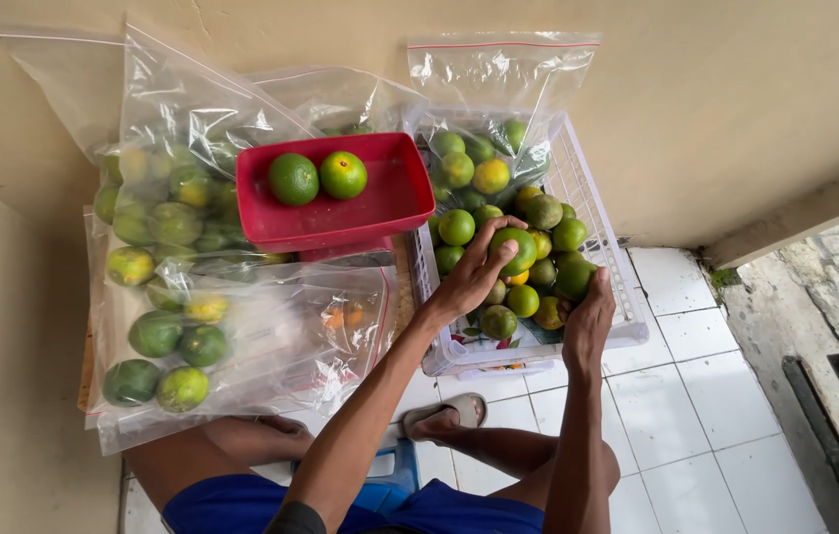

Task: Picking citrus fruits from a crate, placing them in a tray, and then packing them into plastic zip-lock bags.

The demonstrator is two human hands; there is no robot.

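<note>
**Green citrus under both hands in the white crate**

Blue shorts and bent bare knees fill the near edge, with a foot in a grey sandal on the white floor tiles. Just beyond, the white slatted plastic crate sits on the floor, loaded with round green and yellow-green citrus fruits.

The left hand reaches into the crate from the near left, its fingers curled over the top of one round green citrus fruit in the middle of the pile; the grip looks closed on it, though the fruit still rests among the others. The right hand lies at the near right of the pile, fingers wrapped around a darker green fruit. The two hands are apart, with a few fruits between them. The held fruits are round, so no long axis shows.

Left of the crate, clear plastic zip bags hold more fruit. Farther back, a red rectangular plastic tray carries two green fruits, up and left of the left hand, which is the nearer one. An open clear bag stands at the far end of the crate against the cream wall.
</note>
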